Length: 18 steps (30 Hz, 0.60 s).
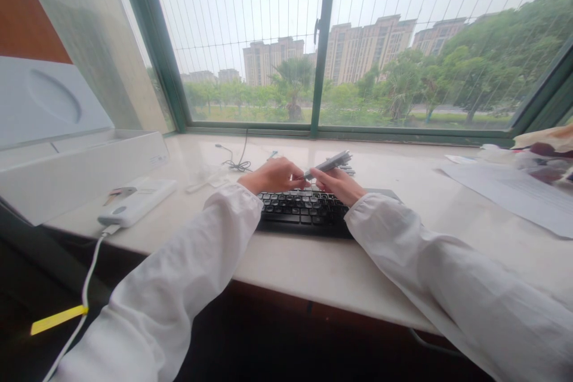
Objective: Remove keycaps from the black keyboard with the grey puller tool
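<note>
A black keyboard point(308, 212) lies on the pale windowsill counter, between my two forearms. Above its right half, my right hand point(338, 184) is closed on a flat grey device point(330, 163), which is tilted up to the right. My left hand point(280, 175) is over the upper left part of the keyboard, its fingers bent together close to the device's lower left end. What its fingertips hold, if anything, is too small to make out. Some small dark items point(351, 171) lie just behind my right hand, partly hidden by it.
A thin coiled cable point(237, 163) lies behind my left hand. To the left are a white power strip point(134, 203) with a cord and an open white box point(89, 170). Paper sheets point(514, 191) and a crumpled plastic bag point(537, 161) lie at right. The counter's front edge is near.
</note>
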### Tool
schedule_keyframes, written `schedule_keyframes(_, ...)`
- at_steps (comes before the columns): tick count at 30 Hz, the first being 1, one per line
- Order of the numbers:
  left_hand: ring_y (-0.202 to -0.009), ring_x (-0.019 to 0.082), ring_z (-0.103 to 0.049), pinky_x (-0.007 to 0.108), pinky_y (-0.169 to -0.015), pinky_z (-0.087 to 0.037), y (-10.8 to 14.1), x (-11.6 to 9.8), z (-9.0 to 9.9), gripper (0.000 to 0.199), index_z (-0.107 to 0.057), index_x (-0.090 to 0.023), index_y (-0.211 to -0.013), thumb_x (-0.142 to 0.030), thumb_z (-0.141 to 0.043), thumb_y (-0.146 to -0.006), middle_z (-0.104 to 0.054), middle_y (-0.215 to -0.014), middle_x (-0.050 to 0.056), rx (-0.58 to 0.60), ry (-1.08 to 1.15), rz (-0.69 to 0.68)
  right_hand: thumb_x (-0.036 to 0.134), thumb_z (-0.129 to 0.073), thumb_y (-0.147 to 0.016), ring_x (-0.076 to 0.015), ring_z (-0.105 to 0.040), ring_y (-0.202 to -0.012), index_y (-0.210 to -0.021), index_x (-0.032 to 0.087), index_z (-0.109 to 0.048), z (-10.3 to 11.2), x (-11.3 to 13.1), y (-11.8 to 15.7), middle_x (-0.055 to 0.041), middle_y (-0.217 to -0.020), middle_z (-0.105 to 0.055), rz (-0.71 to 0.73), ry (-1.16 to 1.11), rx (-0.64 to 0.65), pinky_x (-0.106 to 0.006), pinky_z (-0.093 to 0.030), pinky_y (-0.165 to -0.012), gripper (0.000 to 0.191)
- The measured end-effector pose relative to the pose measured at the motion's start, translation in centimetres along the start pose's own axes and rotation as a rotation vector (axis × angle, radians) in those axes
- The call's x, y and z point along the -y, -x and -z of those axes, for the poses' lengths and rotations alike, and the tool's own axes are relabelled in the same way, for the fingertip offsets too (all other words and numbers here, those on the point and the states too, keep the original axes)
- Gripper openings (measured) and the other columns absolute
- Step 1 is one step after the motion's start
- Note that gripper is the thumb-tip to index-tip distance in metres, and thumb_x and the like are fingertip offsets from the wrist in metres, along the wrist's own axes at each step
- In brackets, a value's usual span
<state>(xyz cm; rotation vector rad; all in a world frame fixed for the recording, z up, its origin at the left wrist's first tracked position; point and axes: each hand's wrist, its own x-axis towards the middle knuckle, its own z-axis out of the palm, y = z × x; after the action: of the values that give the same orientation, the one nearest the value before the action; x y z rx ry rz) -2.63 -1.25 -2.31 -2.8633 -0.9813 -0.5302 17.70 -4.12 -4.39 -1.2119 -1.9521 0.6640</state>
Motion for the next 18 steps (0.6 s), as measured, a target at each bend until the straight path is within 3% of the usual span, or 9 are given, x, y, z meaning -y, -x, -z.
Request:
schedule_keyframes(4,-0.056,0.010,-0.054,0.022,-0.055,-0.031,0.01,-0.28,-0.39,0.036,-0.073,-0.023,-0.082,-0.052,-0.052,-0.085,-0.067,-0.066,0.000,0.006,0.004,-0.028,0.059,-0.040,-0.086,-0.0117,-0.044,-0.055,-0.054,0.018,-0.045,0.29,0.09,-0.03,0.0009,-0.054,-0.049,-0.007,0.013,-0.008,-0.028,-0.032,-0.058,0.052)
schedule_keyframes(10,-0.058,0.010,-0.055,0.022,-0.057,-0.032,0.16,-0.52,-0.25,0.033,-0.073,-0.025,-0.085,-0.052,-0.055,-0.085,-0.069,-0.070,-0.002,0.019,0.007,-0.010,0.045,-0.048,-0.083,-0.0136,-0.050,-0.061,-0.061,0.018,-0.053,0.50,0.29,0.07,0.0002,-0.060,-0.056,-0.021,0.060,-0.128,-0.027,-0.034,-0.062,0.035)
schedule_keyframes(18,-0.059,0.009,-0.055,0.022,-0.059,-0.033,0.19,-0.54,-0.01,0.030,-0.073,-0.026,-0.084,-0.053,-0.063,-0.077,-0.068,-0.072,-0.003,0.052,0.058,-0.005,0.051,-0.050,-0.085,-0.0157,-0.058,-0.059,-0.060,0.017,-0.058,0.40,0.65,0.15,-0.0027,-0.060,-0.063,-0.060,0.222,-0.039,-0.027,-0.039,-0.063,0.042)
